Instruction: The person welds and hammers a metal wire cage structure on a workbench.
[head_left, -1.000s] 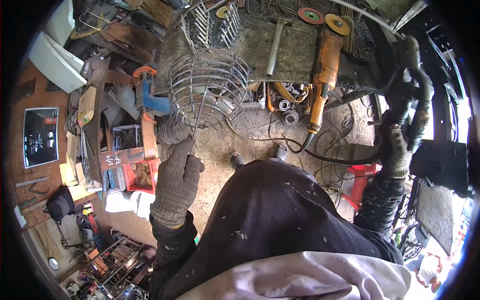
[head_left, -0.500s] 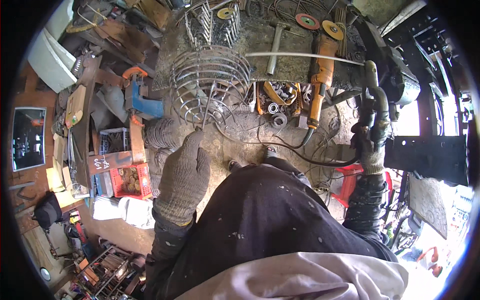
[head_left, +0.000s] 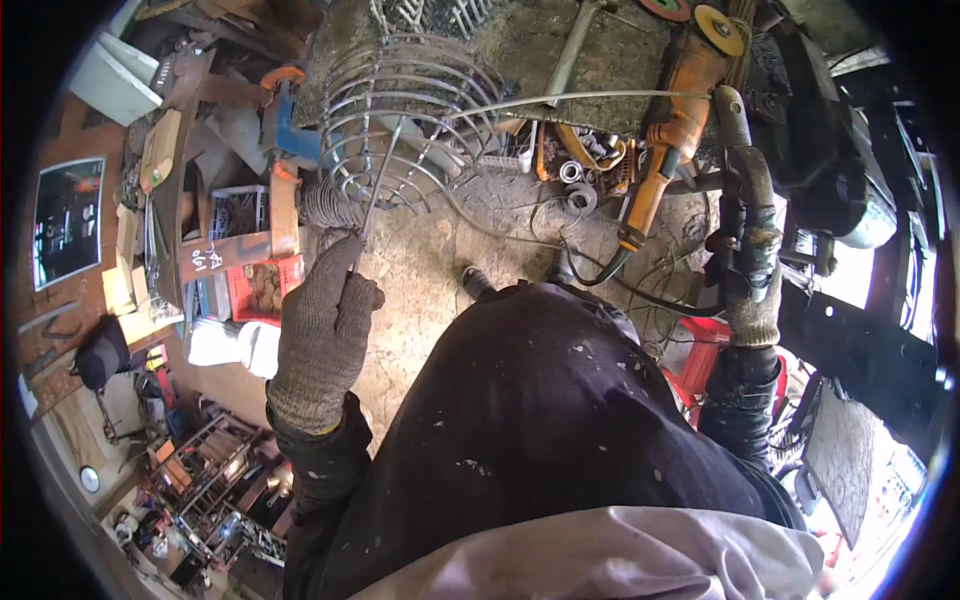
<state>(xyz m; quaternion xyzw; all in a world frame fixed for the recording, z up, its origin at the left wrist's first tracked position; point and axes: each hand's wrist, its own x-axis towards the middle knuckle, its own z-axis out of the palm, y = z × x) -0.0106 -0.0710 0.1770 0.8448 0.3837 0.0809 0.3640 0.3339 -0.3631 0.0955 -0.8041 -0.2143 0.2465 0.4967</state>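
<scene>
My left hand (head_left: 325,325), in a grey knit glove, is closed around the lower end of a thin metal rod (head_left: 378,185). The rod's upper part lies against a cage of curved metal bars (head_left: 345,105) at the bench's near edge; whether it is joined there I cannot tell. On the right, my gloved right hand (head_left: 752,312) grips a welding electrode holder (head_left: 758,195). From its tip a long pale welding electrode (head_left: 600,95) points left, its far end overlapping the cage's right side in view. Whether they touch is unclear.
An orange angle grinder (head_left: 670,150) lies right of a hammer (head_left: 577,55) on the bench. Below are metal rings (head_left: 580,198) and a cable (head_left: 650,300) on the floor. To the left stand a blue clamp-like tool (head_left: 290,125) and a red crate (head_left: 262,290).
The view has shifted, so the bench sits higher in it. My left hand, still on the rod, appears further left. The electrode's free end now overlaps the cage's right side.
</scene>
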